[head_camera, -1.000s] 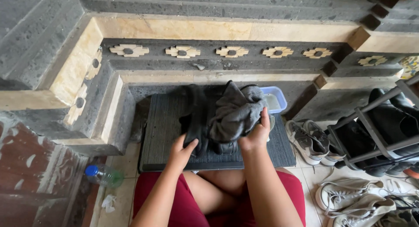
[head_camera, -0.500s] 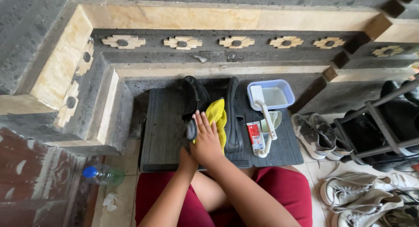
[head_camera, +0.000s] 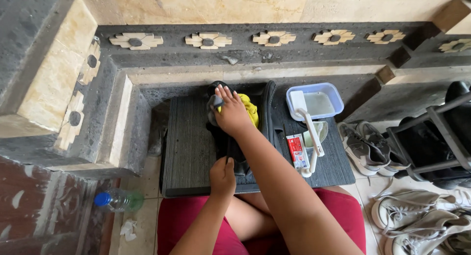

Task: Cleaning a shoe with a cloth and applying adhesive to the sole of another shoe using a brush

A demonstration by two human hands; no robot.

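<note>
Seated, red shorts, knees under the near edge of a dark ribbed mat [head_camera: 189,147]. The mat lies on pale floor tiles, pushed against a grey stone wall [head_camera: 294,51] with cream trim and a row of 5 or more carved flower inlays.

My right hand [head_camera: 231,114] lies flat, fingers spread, pressing a yellow cloth [head_camera: 249,110] onto a black shoe [head_camera: 238,157] lying lengthwise at the middle of the mat. My left hand [head_camera: 222,175] is curled around the shoe's near end, gripping it.

Right of the shoe on the mat: a blue tub [head_camera: 318,102] holding cloudy liquid, a white brush [head_camera: 306,125] reaching from the tub towards me, a small red sachet [head_camera: 297,150].

Off the mat, right: grey sneakers [head_camera: 363,147], a dark metal shoe rack [head_camera: 431,137], white sneakers [head_camera: 417,213] on the tiles. Left: a clear bottle [head_camera: 117,200] with a blue cap lying on the floor, crumpled tissue [head_camera: 128,229] beside it.
</note>
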